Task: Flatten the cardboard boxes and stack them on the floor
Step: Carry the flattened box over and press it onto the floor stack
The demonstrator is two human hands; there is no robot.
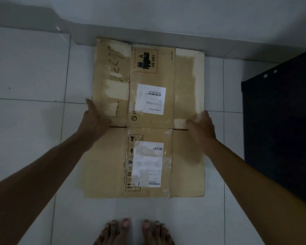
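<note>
a big flat brown cardboard box (148, 121) with white labels lies on the white tile floor (28, 68), its far end near the white wall (184, 15). the left hand (94, 119) rests on the box's left edge, fingers straight and close together. the right hand (200, 124) is on the right edge, but it is too blurry to tell how its fingers lie. two bare feet (134, 232) stand just below the box. a dark box-shaped thing (281, 121) sits to the right.
</note>
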